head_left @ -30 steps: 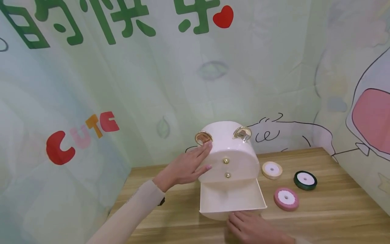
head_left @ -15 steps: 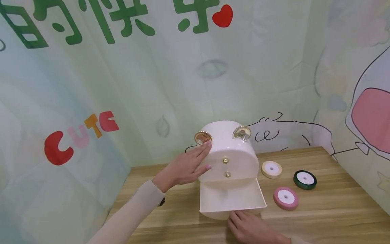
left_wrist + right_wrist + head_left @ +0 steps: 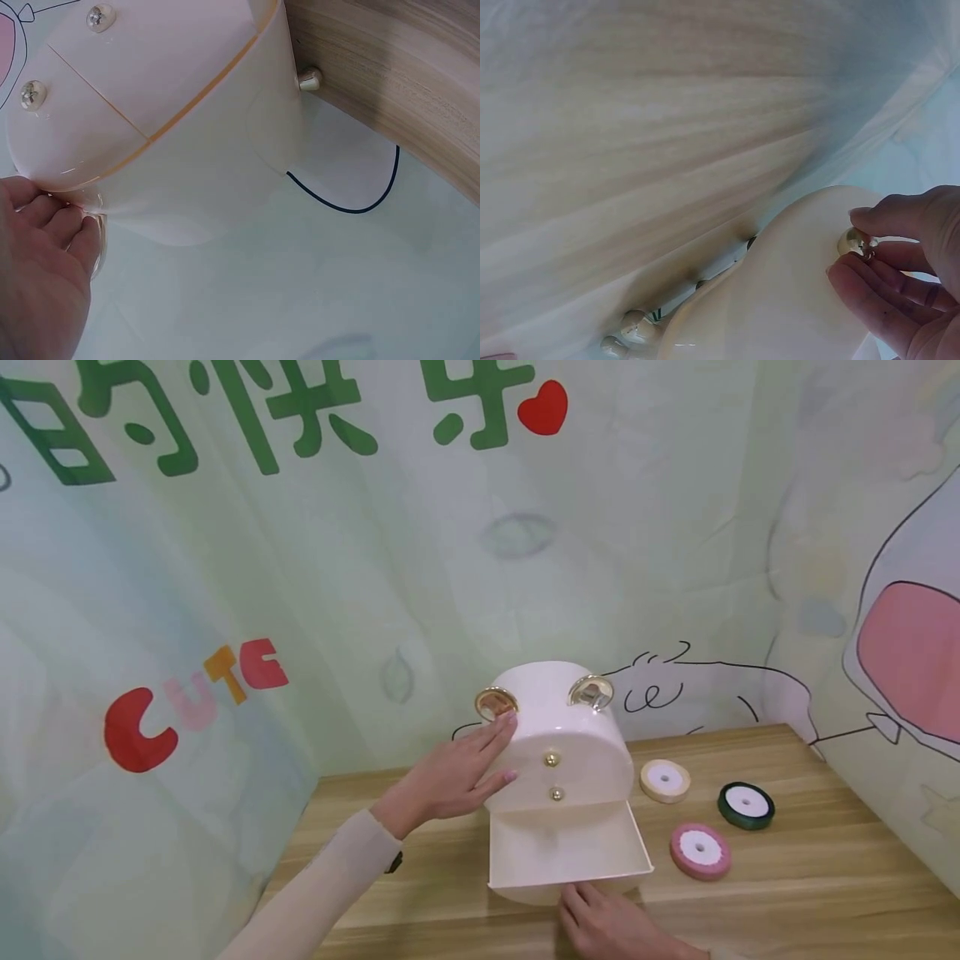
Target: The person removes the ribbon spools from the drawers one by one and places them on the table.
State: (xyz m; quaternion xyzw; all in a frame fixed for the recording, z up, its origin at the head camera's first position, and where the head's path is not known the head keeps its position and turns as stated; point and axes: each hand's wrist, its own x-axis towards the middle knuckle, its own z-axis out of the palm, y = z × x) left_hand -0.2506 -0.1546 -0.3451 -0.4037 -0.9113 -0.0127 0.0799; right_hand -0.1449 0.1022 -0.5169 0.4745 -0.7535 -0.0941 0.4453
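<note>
A glossy white storage box [image 3: 558,714] with a rounded top and two gold-rimmed ears stands on the table. Its bottom drawer [image 3: 562,847] is pulled out, and the inside shows bare. Two gold knobs dot the front above it. My left hand [image 3: 453,777] rests on the box's upper left side, fingers extended to the base of an ear [image 3: 497,702]. Below the drawer front, my right hand [image 3: 611,922] reaches in from the right. In the right wrist view, its thumb and fingers pinch the drawer's gold knob [image 3: 853,242].
Right of the box lie three ribbon spools, one cream [image 3: 665,781], one dark green [image 3: 746,805] and one pink [image 3: 700,852]. A printed fabric backdrop [image 3: 420,568] hangs behind and beside the wooden table [image 3: 795,860].
The head view has shifted slightly. Both hands keep their places on the box and knob, and the drawer stays pulled out.
</note>
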